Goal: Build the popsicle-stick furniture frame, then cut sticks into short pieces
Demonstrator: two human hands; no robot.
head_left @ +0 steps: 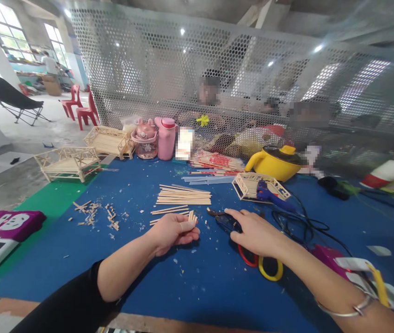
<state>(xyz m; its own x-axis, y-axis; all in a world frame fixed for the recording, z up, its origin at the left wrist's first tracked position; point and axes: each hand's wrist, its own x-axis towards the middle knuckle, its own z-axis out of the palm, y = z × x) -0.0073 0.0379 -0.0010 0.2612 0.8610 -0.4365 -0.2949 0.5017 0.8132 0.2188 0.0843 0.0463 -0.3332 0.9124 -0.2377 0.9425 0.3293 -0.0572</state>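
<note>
My left hand [174, 232] is closed around a small bundle of short wooden sticks [192, 216], whose ends stick up between thumb and fingers. My right hand [255, 231] hovers over or touches a dark cutting tool [222, 219], with index finger and thumb stretched apart. Below that hand show a red loop handle [248, 257] and a yellow loop handle [271, 277]; how they join the dark tool is hidden. Beyond my hands lies a row of longer wooden sticks [183, 198]. A few more sticks [169, 209] lie near my left hand.
Stick offcuts [93, 212] litter the blue tabletop [141, 282]. A blue glue gun [273, 196] rests on a small wooden frame [243, 187], its cable trailing right. Behind stand a yellow pot [275, 164], pink bottles [166, 141] and a perforated metal screen [169, 69]. Stick-built models [70, 164] stand left.
</note>
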